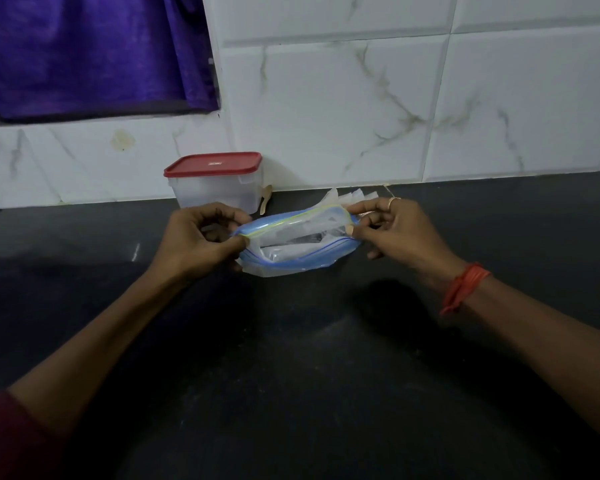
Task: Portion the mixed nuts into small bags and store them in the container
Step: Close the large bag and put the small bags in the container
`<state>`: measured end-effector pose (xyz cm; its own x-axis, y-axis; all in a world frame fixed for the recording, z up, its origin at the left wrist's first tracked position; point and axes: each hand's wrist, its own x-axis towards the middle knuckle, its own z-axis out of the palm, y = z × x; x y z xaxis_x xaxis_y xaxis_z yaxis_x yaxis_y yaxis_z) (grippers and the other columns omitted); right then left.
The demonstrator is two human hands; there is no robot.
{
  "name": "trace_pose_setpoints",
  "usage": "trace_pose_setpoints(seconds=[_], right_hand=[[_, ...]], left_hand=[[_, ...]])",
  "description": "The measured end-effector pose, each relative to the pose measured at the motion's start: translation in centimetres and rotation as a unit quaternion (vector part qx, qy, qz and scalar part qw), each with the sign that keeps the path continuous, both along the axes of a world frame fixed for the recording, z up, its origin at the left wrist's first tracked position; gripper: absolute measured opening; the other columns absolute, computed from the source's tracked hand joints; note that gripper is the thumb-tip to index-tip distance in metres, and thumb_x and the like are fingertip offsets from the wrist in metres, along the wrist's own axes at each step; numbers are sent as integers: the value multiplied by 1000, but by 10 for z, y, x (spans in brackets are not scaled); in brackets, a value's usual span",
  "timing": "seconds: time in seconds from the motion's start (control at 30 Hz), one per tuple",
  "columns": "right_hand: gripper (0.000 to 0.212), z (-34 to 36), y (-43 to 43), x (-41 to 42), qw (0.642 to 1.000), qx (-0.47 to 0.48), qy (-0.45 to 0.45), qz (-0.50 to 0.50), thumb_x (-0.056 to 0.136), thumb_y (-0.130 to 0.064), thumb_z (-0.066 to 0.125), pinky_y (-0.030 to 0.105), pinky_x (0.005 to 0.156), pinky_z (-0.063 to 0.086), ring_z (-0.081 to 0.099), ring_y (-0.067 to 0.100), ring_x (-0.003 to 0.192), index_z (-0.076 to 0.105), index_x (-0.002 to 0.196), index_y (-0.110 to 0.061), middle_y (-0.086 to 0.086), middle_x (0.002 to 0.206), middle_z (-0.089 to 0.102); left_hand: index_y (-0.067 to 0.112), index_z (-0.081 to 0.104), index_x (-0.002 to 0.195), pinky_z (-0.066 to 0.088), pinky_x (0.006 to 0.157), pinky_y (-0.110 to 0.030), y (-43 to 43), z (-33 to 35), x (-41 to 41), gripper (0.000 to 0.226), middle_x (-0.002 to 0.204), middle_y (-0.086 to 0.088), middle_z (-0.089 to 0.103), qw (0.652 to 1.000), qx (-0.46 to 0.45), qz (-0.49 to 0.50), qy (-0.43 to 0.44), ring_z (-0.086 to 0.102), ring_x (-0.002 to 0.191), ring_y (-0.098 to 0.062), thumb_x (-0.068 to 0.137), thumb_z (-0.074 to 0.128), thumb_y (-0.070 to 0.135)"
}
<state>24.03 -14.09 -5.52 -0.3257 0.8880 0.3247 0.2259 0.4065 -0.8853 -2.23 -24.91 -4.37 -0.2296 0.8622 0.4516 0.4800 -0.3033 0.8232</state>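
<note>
Above the dark bench (326, 358), a blue-rimmed zip bag (297, 242) is held between both hands, just in front of the tiled wall (326, 116). Its left end is pinched by the left hand (194, 240) between thumb and curled fingers. Its right end is pinched in the same way by the right hand (395, 230), on which a ring (392, 201) is worn, with an orange thread band (463, 289) at the wrist. The two zip lips are drawn apart, so the mouth is spread into a lens shape.

The task is judged to be at an early stage. No nuts can be seen anywhere in the view, and only clear plastic is made out inside the bag; what that plastic is cannot be told. A stack of small bags (347, 197) lies flat on the bench just behind the right hand, apparently unfilled. The container (219, 188) stands at the back against the wall with its red lid (212, 163) closed, and nothing is seen through its cloudy walls. A small wooden spoon (265, 199) leans just beside it. Portioning, sealing and storing all appear to be left to do.

The long axis of the zip bag is set across the view from left to right, rising slightly toward the right. The mouth is turned upward and toward the person, with the body of the bag hanging below it.
</note>
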Motion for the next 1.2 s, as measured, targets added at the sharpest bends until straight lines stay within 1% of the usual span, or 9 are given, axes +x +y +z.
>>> trace_pose_setpoints(seconds=[0.23,0.33,0.47,0.57,0.73,0.9,1.0,1.13,1.2], right_hand=[[26,0,-6,-4,996,-53,60,26,81,-1,79,18,48,52,53,6,60,69,88,-24,-5,69,49],[28,0,-6,-4,994,-75,76,11,80,5,77,19,48,52,51,9,61,70,80,-22,-4,67,45],[35,-4,-2,-6,997,49,18,-62,81,6,73,31,55,50,44,9,53,66,69,-26,-12,56,41],[36,-4,-5,-5,979,180,-60,-79,77,3,66,28,64,48,48,10,59,63,78,-33,-9,63,46],[25,-5,-7,-5,981,178,-55,-49,77,-13,73,49,65,59,62,24,61,68,86,-35,-16,71,54],[36,0,-11,-6,996,45,72,-11,86,5,65,26,48,55,59,15,68,68,75,-28,-3,87,57],[40,1,-12,-8,994,18,101,-26,88,8,63,21,46,53,58,8,66,69,68,-25,3,92,63],[48,-4,-8,-5,982,155,40,-103,83,6,62,42,54,59,60,13,53,69,64,-38,-14,91,65],[48,-5,-6,-1,967,230,12,-107,78,3,64,45,55,57,60,17,54,67,70,-44,-13,91,59]], left_hand=[[10,67,72,49,40,-21,0,-1,7,28,79,2,70,1000,-16,10,-14,59,42,-14,80,66,-17],[10,66,69,47,39,-19,0,-1,8,30,81,-3,68,999,0,31,-10,59,43,-12,81,64,-18],[16,67,68,49,41,-23,-1,-2,10,34,84,-6,69,996,52,67,21,61,47,-13,81,63,-16],[23,66,69,52,49,-35,-2,-5,6,38,89,-5,67,989,79,92,85,60,57,-26,79,63,-13],[18,66,78,56,52,-23,-4,1,6,25,99,0,66,992,67,78,67,67,66,-14,83,67,-6],[19,67,73,57,48,-27,-4,2,10,30,101,-6,65,995,76,49,35,69,61,-24,81,68,-10],[21,68,70,52,44,-23,-2,-1,12,35,98,1,59,991,97,69,55,65,55,-23,80,68,-12],[19,72,79,57,53,-31,0,-8,7,24,99,3,54,976,112,127,137,64,76,-25,80,71,-4],[20,72,82,58,58,-34,1,-10,3,21,103,2,58,973,108,145,145,66,77,-26,79,73,-1]])
